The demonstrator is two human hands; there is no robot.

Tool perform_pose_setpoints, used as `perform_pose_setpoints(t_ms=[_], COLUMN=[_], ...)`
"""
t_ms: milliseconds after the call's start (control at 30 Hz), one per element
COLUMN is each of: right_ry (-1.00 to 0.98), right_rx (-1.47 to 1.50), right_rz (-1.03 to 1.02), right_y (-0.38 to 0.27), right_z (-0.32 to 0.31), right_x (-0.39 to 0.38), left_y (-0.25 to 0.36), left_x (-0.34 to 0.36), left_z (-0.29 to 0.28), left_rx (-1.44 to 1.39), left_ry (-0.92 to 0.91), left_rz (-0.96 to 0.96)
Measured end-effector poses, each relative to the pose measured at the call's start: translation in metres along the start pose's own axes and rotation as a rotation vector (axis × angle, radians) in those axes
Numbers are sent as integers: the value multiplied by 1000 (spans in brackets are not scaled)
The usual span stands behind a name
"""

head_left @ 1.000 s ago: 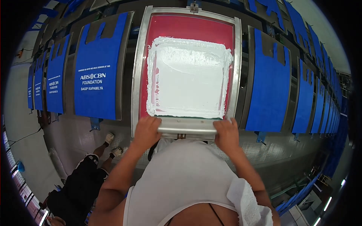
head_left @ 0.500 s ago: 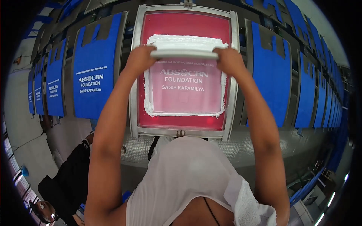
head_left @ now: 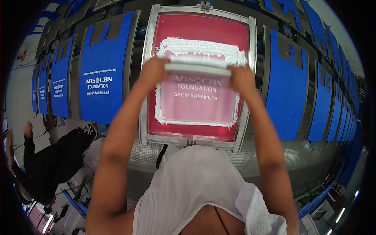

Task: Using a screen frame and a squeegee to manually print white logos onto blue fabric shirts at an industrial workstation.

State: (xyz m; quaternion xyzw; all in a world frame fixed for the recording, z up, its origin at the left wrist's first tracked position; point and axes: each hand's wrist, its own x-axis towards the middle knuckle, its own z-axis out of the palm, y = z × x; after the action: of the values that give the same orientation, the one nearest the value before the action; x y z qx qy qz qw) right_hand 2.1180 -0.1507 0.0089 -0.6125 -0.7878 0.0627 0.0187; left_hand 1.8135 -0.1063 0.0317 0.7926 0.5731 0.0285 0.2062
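My left hand (head_left: 154, 71) and my right hand (head_left: 242, 78) are closed round the two ends of a long, pale squeegee (head_left: 197, 69). It lies crosswise on the mesh of a screen-printing frame (head_left: 149, 43) with metal edges. White ink (head_left: 194, 47) lies thick and uneven on the far side of the squeegee, with a jagged edge. More of it rims the pink printing area (head_left: 196, 111), where light lettering and a round emblem show nearer me. Red mesh (head_left: 203, 25) surrounds the ink. What lies under the frame is hidden.
Blue flat bags with cut-out handles sit on boards in a row: a printed bag (head_left: 102, 66) on the left, a bag without visible print (head_left: 288, 86) on the right. At the lower left is a person in black (head_left: 58, 160). A white towel (head_left: 254, 207) hangs over my shirt.
Both hands have drawn the squeegee toward me over the mesh, and it now covers the upper line of lettering. The view has shifted slightly. The person at left has changed posture.
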Motion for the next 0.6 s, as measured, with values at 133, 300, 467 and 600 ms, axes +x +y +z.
perform_pose_setpoints(t_ms=[133, 300, 467, 600], right_ry=[-91, -378, -149, 2], right_rx=[73, 152, 201, 154], right_rz=[15, 69, 3, 28], right_y=[19, -34, -77, -40], right_z=[-30, -41, 1, 12], right_x=[54, -67, -179, -100], left_y=[-2, -4, 10, -3], left_x=[50, -86, -194, -103], left_z=[-25, 5, 59, 47], left_rx=[-30, -85, -110, -93], left_ry=[44, -83, 83, 99], left_rz=[56, 11, 191, 148])
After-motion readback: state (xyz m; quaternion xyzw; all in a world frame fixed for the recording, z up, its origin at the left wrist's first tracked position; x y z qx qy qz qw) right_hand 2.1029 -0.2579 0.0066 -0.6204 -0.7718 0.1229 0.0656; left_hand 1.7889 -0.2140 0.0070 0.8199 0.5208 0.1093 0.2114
